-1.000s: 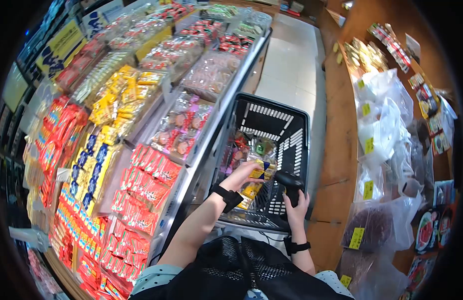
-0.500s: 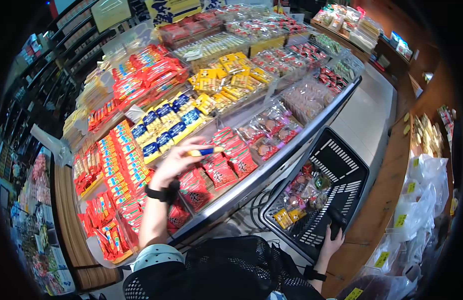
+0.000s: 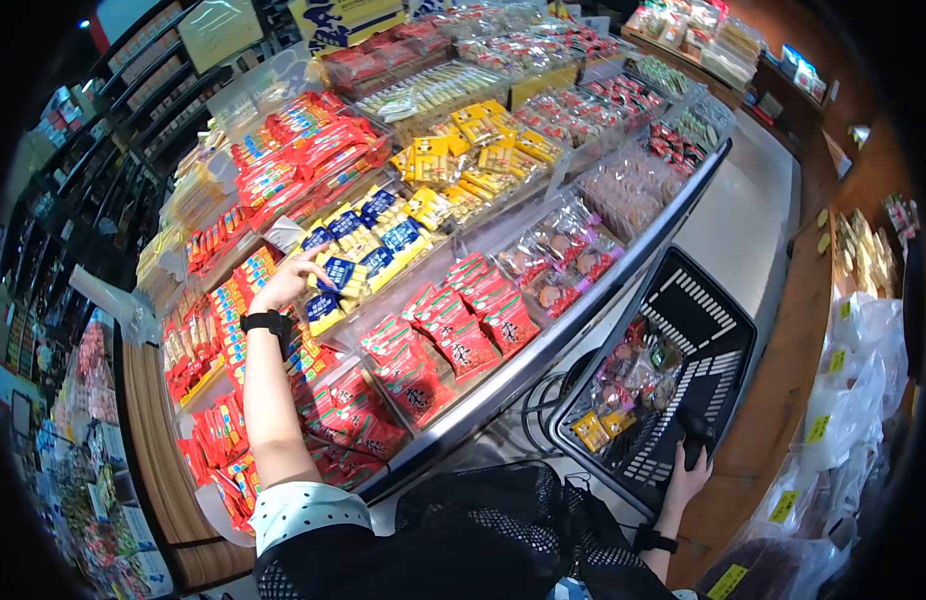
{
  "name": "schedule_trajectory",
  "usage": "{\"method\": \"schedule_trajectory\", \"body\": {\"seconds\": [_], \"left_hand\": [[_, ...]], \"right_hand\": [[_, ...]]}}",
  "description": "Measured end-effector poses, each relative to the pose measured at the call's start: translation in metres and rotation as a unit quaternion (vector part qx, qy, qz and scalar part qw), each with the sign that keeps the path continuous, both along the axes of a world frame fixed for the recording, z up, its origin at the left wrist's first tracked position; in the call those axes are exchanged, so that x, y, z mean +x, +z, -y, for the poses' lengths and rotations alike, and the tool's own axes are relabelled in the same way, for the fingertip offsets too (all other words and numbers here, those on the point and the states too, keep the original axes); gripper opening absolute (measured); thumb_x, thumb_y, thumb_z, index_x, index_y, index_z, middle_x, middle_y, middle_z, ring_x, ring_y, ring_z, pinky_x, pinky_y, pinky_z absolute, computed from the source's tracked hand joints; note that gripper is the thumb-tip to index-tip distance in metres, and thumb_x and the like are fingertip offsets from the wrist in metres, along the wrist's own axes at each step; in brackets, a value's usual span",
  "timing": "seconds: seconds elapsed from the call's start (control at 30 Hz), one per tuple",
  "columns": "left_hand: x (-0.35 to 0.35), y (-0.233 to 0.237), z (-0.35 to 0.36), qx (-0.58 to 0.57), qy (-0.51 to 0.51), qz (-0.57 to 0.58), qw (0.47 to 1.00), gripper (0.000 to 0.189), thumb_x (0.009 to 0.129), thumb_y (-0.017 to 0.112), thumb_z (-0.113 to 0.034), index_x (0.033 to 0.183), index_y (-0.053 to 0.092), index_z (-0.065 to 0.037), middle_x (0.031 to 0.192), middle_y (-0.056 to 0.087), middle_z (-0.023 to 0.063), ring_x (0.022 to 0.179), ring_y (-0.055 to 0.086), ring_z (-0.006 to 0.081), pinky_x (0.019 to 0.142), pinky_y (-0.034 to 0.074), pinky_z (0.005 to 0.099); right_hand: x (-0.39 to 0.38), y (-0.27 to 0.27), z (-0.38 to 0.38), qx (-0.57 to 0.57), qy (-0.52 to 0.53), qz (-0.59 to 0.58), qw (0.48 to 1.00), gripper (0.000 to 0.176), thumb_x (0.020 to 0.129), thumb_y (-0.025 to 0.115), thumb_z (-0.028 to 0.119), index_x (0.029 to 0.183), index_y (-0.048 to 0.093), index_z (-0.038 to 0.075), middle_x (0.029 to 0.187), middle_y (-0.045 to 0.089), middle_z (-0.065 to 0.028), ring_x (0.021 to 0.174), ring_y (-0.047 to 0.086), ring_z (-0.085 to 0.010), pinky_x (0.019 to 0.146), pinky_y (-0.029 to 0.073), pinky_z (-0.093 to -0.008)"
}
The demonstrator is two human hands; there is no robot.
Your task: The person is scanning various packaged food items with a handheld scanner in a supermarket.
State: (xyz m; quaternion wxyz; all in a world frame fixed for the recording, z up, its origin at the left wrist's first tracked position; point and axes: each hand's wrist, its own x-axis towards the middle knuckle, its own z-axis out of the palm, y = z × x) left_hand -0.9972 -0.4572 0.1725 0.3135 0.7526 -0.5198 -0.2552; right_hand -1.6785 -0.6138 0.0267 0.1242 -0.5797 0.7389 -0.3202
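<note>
My left hand [image 3: 291, 280] is in the compartment of blue-and-yellow snack packets. Its fingers and thumb pinch the edge of one blue-and-yellow snack packet [image 3: 343, 279] at the near left of that pile. Around it lie more such packets, with red-and-blue wrapped snacks beside the wrist. Low on the right, my right hand [image 3: 689, 478] is closed around the black handle of a shopping basket [image 3: 725, 345]. Inside the basket are yellow packets [image 3: 603, 428] and several clear bags of dark snacks [image 3: 638, 375].
The tilted display has clear dividers and a metal front edge [image 3: 523, 372]. Red packets [image 3: 463, 330] fill the near compartments, yellow packs [image 3: 473, 150] the middle. At right, a wooden counter [image 3: 773, 400] holds plastic bags [image 3: 843, 400]. Dark shelves stand at far left.
My left hand has gone left and farther into the display, from above the red packets to the blue-and-yellow pile, where the packet it held aloft was. The view shifted slightly; my right hand stays on the basket.
</note>
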Motion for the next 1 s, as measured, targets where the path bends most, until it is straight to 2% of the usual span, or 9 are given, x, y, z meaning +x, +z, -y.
{"method": "schedule_trajectory", "body": {"seconds": [0.1,0.2,0.27,0.47,0.57,0.67,0.8,0.87,1.0], "left_hand": [[0.019,-0.019,0.010,-0.035,0.031,0.158,0.986,0.040,0.056,0.048,0.016,0.074,0.070,-0.012,0.128,0.048,0.0121,0.118,0.042,0.0310,0.100,0.033,0.0364],[-0.022,0.002,0.029,0.099,0.130,0.429,0.889,0.027,0.063,0.051,0.005,0.072,0.069,-0.013,0.125,0.049,0.0118,0.117,0.042,0.0312,0.094,0.035,0.0397],[-0.067,0.025,0.054,0.032,0.122,0.487,0.865,0.024,0.065,0.051,0.002,0.076,0.068,-0.012,0.124,0.050,0.0114,0.117,0.042,0.0301,0.091,0.036,0.0404],[-0.233,0.069,0.141,-0.208,-0.163,0.232,0.936,0.019,0.080,0.050,-0.004,0.096,0.061,-0.004,0.109,0.059,0.0117,0.104,0.053,0.0307,0.089,0.041,0.0368],[-0.327,0.028,0.187,-0.207,-0.355,0.078,0.908,0.019,0.080,0.054,-0.013,0.097,0.060,-0.005,0.103,0.060,0.0127,0.096,0.056,0.0307,0.081,0.044,0.0383],[-0.409,-0.039,0.222,0.036,-0.452,0.062,0.889,0.031,0.078,0.059,-0.030,0.096,0.059,-0.004,0.097,0.060,0.0136,0.093,0.057,0.0296,0.076,0.046,0.0398],[-0.480,-0.181,0.251,0.117,-0.441,0.242,0.856,0.038,0.069,0.066,-0.038,0.090,0.064,-0.007,0.091,0.063,0.0129,0.089,0.060,0.0297,0.075,0.048,0.0402],[-0.499,-0.214,0.254,0.155,-0.513,0.350,0.768,0.038,0.064,0.069,-0.037,0.088,0.066,-0.008,0.093,0.064,0.0122,0.090,0.061,0.0287,0.076,0.048,0.0398],[-0.509,-0.281,0.264,0.253,-0.576,0.335,0.702,0.037,0.065,0.068,-0.029,0.096,0.064,-0.008,0.098,0.062,0.0088,0.094,0.059,0.0254,0.085,0.043,0.0441]], "right_hand": [[0.000,-0.002,0.002,-0.016,-0.002,-0.009,1.000,0.055,0.074,0.069,0.033,0.115,0.053,-0.001,0.122,0.045,-0.0264,0.120,0.035,-0.0378,0.100,0.029,-0.0421],[0.003,-0.003,0.009,-0.046,0.012,-0.012,0.999,0.052,0.073,0.070,0.032,0.111,0.056,-0.002,0.118,0.049,-0.0247,0.117,0.039,-0.0377,0.099,0.030,-0.0418],[0.001,-0.007,0.013,-0.056,0.027,-0.024,0.998,0.052,0.073,0.070,0.031,0.110,0.057,-0.002,0.113,0.053,-0.0229,0.115,0.040,-0.0380,0.098,0.031,-0.0422],[0.006,-0.003,0.020,-0.057,0.007,-0.027,0.998,0.051,0.073,0.070,0.031,0.109,0.056,-0.003,0.106,0.058,-0.0218,0.114,0.040,-0.0402,0.098,0.030,-0.0434],[0.006,-0.003,0.022,-0.060,0.017,-0.029,0.998,0.051,0.073,0.070,0.031,0.109,0.056,-0.003,0.104,0.058,-0.0212,0.115,0.039,-0.0401,0.097,0.030,-0.0436],[0.005,-0.006,0.025,-0.071,0.011,-0.044,0.996,0.049,0.073,0.069,0.030,0.108,0.057,-0.002,0.101,0.059,-0.0201,0.111,0.042,-0.0397,0.098,0.031,-0.0434],[0.009,-0.004,0.029,-0.123,0.012,-0.072,0.990,0.044,0.073,0.069,0.028,0.102,0.058,-0.003,0.085,0.060,-0.0174,0.096,0.051,-0.0355,0.098,0.030,-0.0444],[0.012,0.009,0.029,-0.093,0.049,-0.075,0.992,0.041,0.072,0.069,0.026,0.100,0.059,-0.003,0.079,0.059,-0.0158,0.088,0.053,-0.0335,0.098,0.031,-0.0454],[0.007,0.007,0.034,-0.113,0.037,-0.064,0.991,0.041,0.070,0.071,0.023,0.098,0.059,-0.004,0.076,0.058,-0.0157,0.078,0.055,-0.0314,0.097,0.032,-0.0460]]}}
